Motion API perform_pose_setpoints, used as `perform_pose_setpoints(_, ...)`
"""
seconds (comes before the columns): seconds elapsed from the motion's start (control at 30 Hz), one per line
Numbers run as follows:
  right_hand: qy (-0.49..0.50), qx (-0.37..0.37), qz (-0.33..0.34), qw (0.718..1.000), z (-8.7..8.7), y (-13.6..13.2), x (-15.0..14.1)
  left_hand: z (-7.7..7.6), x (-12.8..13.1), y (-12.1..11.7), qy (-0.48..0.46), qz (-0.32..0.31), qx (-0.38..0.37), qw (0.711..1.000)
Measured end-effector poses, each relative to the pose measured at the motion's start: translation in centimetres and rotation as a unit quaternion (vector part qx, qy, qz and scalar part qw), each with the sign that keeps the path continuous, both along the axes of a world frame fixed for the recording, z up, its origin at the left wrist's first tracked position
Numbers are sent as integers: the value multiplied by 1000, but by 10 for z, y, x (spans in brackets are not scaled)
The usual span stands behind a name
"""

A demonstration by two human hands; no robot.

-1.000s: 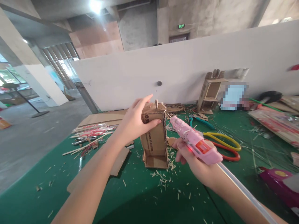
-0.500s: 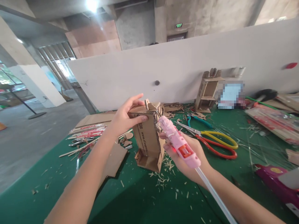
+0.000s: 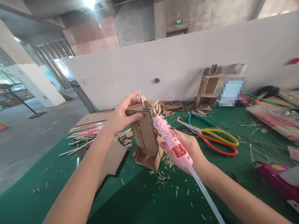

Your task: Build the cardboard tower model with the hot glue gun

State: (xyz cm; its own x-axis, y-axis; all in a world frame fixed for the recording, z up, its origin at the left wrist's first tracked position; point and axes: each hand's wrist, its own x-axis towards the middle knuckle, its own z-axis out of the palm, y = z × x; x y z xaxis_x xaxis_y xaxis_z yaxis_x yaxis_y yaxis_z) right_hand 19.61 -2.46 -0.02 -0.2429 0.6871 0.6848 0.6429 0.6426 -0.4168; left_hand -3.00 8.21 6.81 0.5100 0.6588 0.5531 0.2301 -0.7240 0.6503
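Green sign [image 3: 178, 21] on the far wall: I read "EXIT", characters above it too small. Cardboard box [image 3: 145, 133] in my left hand [image 3: 121, 116]: "www.sf-" running down inside, digits ending "38" above that, big "U" on the right side near the top, "SF" on the low flap.

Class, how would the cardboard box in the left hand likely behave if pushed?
The cardboard box is probably light for its size, being thin-walled and open-fronted. It seems apt to tip, being taller than it is wide. Its flat panels suggest it is fairly stiff, though the exposed corrugated edges might crush.
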Motion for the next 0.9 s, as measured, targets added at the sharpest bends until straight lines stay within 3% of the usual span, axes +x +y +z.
perform_pose_setpoints(0.2,46,1,-26,999,-10,6,0,3,4,-5,-1,-14,22,1000)
perform_pose_setpoints(0.33,61,-22,-1,998,-1,2,0,7,6,-10,9,-6,60,998)
perform_pose_setpoints(0.57,102,-25,-18,994,16,-5,-5,8,7,-9,14,-10,72,997)
perform_pose_setpoints(0.9,210,-210,46,954,24,-7,-5,8,8,-13,17,-17,56,998)
